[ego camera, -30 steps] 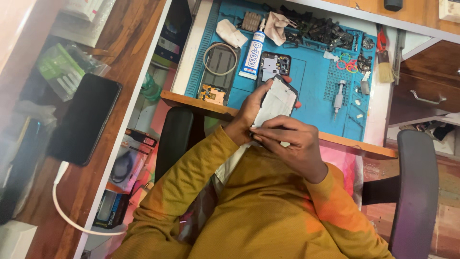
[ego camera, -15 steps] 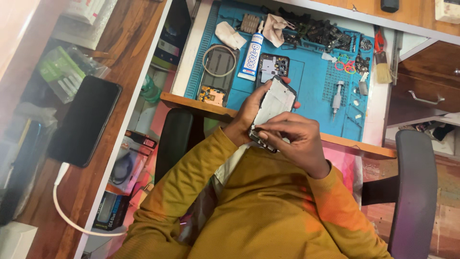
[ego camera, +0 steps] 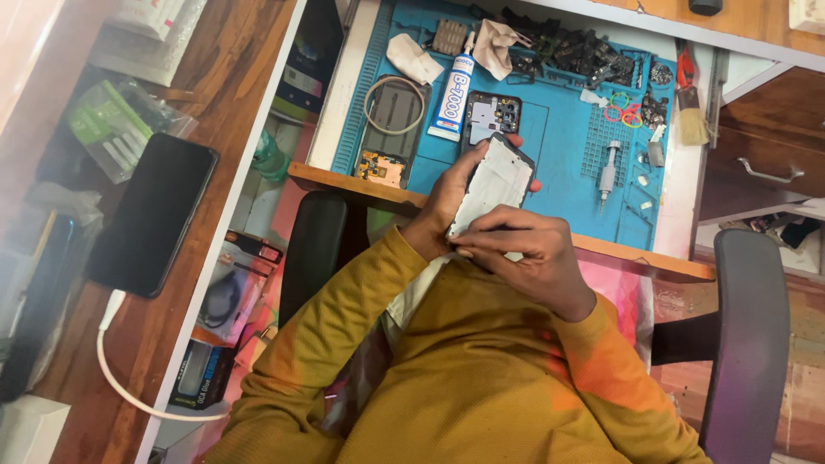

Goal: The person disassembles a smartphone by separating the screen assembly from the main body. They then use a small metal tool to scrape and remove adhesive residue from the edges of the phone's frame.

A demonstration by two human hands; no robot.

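The left hand (ego camera: 443, 202) grips an opened phone frame (ego camera: 494, 185) from its left edge, fingers curled around the side and fingertips showing at the far edge. The frame's pale inner side faces up. Its long axis runs on a slant, from the lower end near the person's chest up and to the right toward the blue mat (ego camera: 559, 146); the upper end hangs above the mat's near edge. The right hand (ego camera: 524, 258) lies across the frame's lower end, fingers pressed together on it and pinching a thin dark tool that can hardly be made out.

On the mat lies one white glue tube (ego camera: 451, 99) with dark lettering and a pale nozzle, pointing away from the person. Just right of it sits one dark phone back (ego camera: 491, 116) with bare parts showing. Left of the tube lies one dark panel (ego camera: 394, 112) with a looped cable on it, and below that one small circuit board (ego camera: 380, 167). Two crumpled cloths (ego camera: 412, 64) rest at the mat's far edge. A few coloured rubber rings (ego camera: 620, 112) lie to the right, near one brush (ego camera: 690, 116) and one metal screwdriver (ego camera: 608, 167).

On the wooden surface (ego camera: 241, 60) to the left lies one black phone (ego camera: 155, 215), screen dark, with a white cable (ego camera: 120, 378) running from its lower end. Beyond it sits a clear packet of green items (ego camera: 112, 129). Below, a dark box with a blue label (ego camera: 198, 374) stands on a lower shelf.
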